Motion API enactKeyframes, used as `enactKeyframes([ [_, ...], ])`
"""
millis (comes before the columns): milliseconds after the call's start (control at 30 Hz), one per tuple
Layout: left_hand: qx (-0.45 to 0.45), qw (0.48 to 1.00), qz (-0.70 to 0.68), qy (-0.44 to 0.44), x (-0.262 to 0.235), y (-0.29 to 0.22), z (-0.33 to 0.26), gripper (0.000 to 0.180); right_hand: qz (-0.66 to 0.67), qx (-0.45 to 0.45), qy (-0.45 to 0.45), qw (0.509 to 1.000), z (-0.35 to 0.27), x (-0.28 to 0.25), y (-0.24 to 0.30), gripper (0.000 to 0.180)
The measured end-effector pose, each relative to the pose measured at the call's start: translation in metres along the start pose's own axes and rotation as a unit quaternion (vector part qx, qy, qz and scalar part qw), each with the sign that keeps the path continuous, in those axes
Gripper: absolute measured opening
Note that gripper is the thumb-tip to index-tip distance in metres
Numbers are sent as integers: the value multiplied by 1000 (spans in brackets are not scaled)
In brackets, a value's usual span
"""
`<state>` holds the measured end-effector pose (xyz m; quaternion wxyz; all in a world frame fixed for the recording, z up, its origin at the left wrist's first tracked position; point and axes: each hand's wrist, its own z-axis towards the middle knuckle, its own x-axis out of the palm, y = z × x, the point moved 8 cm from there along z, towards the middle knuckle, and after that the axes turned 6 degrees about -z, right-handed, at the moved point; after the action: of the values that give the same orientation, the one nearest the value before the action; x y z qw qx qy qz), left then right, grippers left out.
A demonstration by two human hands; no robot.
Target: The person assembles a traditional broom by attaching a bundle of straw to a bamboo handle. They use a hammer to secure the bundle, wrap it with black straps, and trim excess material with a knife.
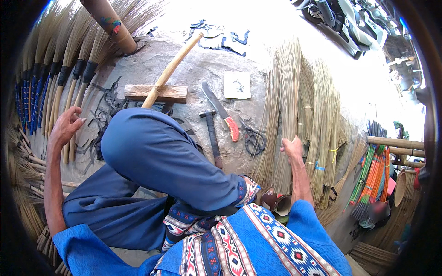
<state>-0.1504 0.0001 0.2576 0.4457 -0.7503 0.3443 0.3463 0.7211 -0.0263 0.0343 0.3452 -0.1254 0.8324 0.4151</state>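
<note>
On the left, my left hand (67, 126) is beside the wooden handles of several finished brooms (73, 94), its thumb and fingers apart and nothing visible in them. The brooms have dark bindings below their fans of pale bristles. On the right, my right hand (292, 148) is closed around the lower part of a bundle of long dry grass stalks (287, 87), which points away from me. More stalk bundles (322, 124) lie just to its right, some tied with yellow and blue bands.
Ahead of my bent knee lie a wooden block (177, 94), a pale stick (179, 57), a red-handled machete (216, 102), a dark-handled hammer (212, 138), scissors (254, 140) and a square white sheet (237, 85). Coloured bundles (373, 172) stand right; a motorbike (350, 25) is parked behind.
</note>
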Motion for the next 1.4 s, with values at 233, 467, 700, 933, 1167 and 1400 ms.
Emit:
enactKeyframes([
  [233,-11,1000,-4,-8,-1,-3,-7,44,67,57,41,995,1,12,-15,40],
  [467,3,1000,-15,-17,0,-12,-3,46,71,70,71,992,-3,23,-2,38],
  [700,17,999,10,-28,-1,-21,-3,47,152,26,6,988,-11,-28,37,28],
  [933,24,1000,-8,-11,5,-16,2,46,281,17,10,960,-59,-77,73,22],
  [1167,13,1000,-27,-4,5,-17,0,44,348,-60,-21,935,-70,-117,123,23],
  [1400,29,999,-8,-22,3,-24,-1,43,275,-168,-109,940,-93,-163,183,21],
])
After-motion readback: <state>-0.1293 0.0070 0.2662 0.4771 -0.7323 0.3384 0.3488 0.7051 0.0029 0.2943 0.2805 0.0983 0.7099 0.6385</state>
